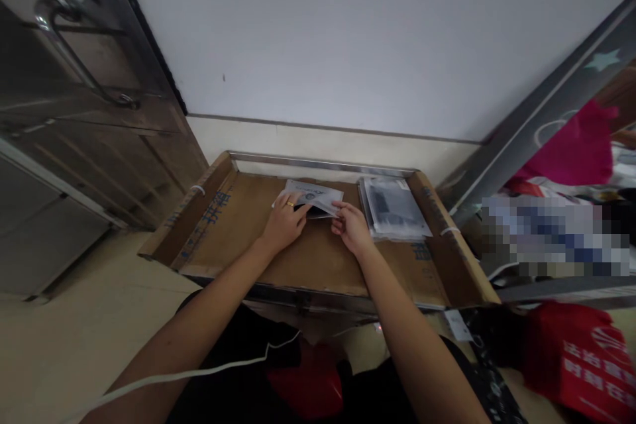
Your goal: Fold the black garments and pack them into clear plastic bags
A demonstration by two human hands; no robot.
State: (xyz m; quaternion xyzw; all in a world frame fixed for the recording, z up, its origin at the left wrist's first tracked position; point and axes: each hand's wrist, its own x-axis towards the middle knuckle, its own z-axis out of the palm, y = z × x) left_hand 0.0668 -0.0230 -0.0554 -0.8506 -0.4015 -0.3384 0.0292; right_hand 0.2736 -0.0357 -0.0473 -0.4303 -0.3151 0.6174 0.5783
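A flat, pale plastic bag (318, 193) with dark printing lies over the cardboard in front of me, a dark gap showing under its near edge. My left hand (287, 222) grips the bag's near left part; a ring is on one finger. At the bag's right edge, my right hand (350, 224) pinches the corner between thumb and fingers, the other fingers curled. Just right of that hand rests a stack of clear plastic bags (395, 205) with something dark showing through. What is inside the held bag is hidden.
The work surface is a cardboard-lined table (238, 225) with raised cardboard sides. A white wall (322, 46) stands behind it, a metal door (99, 99) at the left. A white cable (199, 371) crosses over my left forearm. Red bags (571, 358) lie at the lower right.
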